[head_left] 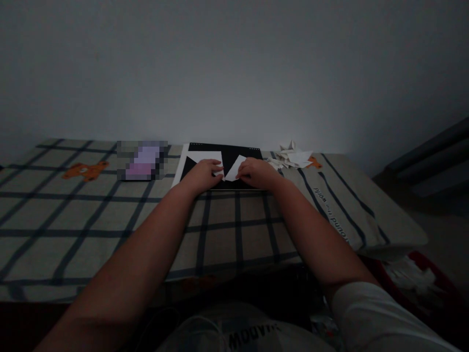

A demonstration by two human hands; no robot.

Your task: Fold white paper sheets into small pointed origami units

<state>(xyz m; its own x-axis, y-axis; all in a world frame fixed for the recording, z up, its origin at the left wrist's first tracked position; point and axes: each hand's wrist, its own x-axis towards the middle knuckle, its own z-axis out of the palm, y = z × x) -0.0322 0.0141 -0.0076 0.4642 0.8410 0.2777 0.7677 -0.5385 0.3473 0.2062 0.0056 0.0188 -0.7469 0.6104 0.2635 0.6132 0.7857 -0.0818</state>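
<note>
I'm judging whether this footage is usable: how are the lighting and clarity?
Head view: dim overall, with the wall darkening toward the picture's corners; the white paper stands out against the black surface, but fine creases are hard to make out; coarse pixel blocks mask a pinkish-purple item; pale scraps at lower right look murky.

Hands on my feed, two: left hand (207, 176), one; right hand (254, 172), one. White paper (209, 156) at the hands: one piece or two, I cannot tell from here. Black pad (234, 152), one. Phone (142, 161), one, pixelated. Pile of folded paper (293, 158), one; its overlapping pieces I cannot count. Checked cloth (120, 215), one. Red bin (445, 281), one.
</note>
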